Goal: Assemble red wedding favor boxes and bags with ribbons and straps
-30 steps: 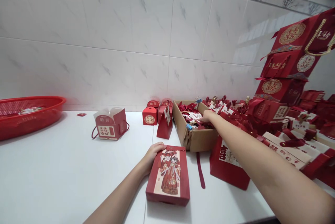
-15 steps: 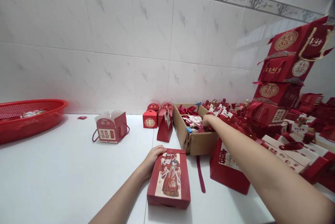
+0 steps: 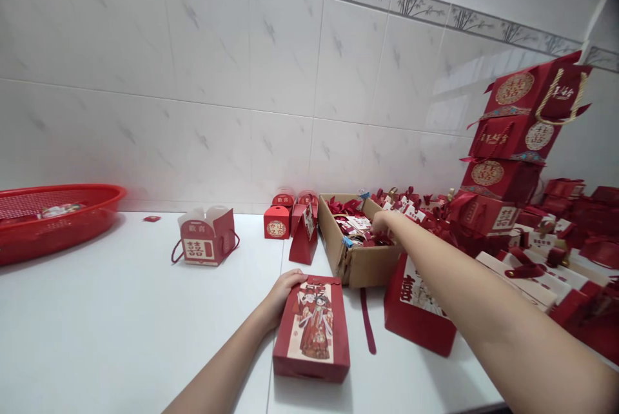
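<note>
In front of me on the white surface lies a red gift box (image 3: 312, 327) with a printed figure in a long robe. My left hand (image 3: 285, 291) is closed round its upper left edge, the fingers over the top. Farther off, my right hand (image 3: 383, 222) reaches down into an open cardboard box (image 3: 372, 267) of red and white paper pieces. Its fingers are curled among the pieces, and what they hold is hidden. A dark red ribbon strip (image 3: 368, 322) lies between the gift box and a larger red box (image 3: 420, 317) under my right forearm.
A red plastic basket (image 3: 82, 224) stands far left, near a small handled box (image 3: 206, 236). Several small red boxes (image 3: 277, 222) stand by the tiled wall. On the right rises a stack of red boxes (image 3: 503, 137), with many more boxes around it.
The view has turned slightly, so the stack on the right appears farther left and lower. My left hand stays on the gift box, and my right hand remains inside the cardboard box.
</note>
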A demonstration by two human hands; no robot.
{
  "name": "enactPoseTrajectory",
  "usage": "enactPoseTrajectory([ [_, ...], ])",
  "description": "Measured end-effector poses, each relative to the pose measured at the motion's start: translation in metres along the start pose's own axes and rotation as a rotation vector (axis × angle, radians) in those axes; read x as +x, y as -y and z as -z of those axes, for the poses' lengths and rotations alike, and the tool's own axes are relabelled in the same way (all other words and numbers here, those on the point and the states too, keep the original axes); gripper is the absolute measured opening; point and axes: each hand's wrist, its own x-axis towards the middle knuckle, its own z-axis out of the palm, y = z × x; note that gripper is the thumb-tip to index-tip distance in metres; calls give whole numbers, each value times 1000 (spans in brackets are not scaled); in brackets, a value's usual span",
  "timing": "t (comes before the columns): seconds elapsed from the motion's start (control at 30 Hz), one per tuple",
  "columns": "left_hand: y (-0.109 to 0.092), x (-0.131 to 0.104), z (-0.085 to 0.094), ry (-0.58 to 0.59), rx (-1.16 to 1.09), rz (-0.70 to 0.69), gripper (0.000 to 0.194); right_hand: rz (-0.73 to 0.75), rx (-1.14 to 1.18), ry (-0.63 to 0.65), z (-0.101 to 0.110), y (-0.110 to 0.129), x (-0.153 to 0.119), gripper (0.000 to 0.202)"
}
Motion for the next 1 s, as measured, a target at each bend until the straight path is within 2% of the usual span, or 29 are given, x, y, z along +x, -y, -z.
enactPoseTrajectory([
  [0.13,-3,-3,-2,-2,10,8,33,-33,-57,143,-1,0,-8,23],
  [0.27,-5,-8,-4,-3,16,-25,33,4,-70,94,-5,1,-20,21],
  [0.47,-10,-12,-8,-10,35,-57,33,124,76,-134,7,-1,-39,17],
  [0.57,-18,-18,-9,-10,38,-71,32,267,225,-345,16,-6,-58,7],
  [0.63,-26,-23,-10,-20,34,-102,34,390,337,-500,14,-11,-81,12],
  [0.7,-34,-27,-11,-65,76,-242,36,554,507,-648,4,-14,-111,12],
  [0.73,-36,-28,-12,-100,130,-348,35,746,718,-749,-6,-14,-126,9],
  [0.77,-37,-29,-14,-136,204,-463,34,915,927,-798,-17,-14,-141,7],
  [0.83,-35,-29,-20,-189,375,-656,29,1150,1192,-770,-42,-8,-163,6],
  [0.87,-32,-28,-23,-202,441,-706,25,1245,1279,-721,-55,-4,-170,11],
  [0.93,-26,-27,-29,-192,511,-749,16,1334,1372,-657,-77,9,-173,15],
  [1.0,-20,-27,-34,-160,536,-773,25,1358,1386,-604,-94,24,-164,12],
])
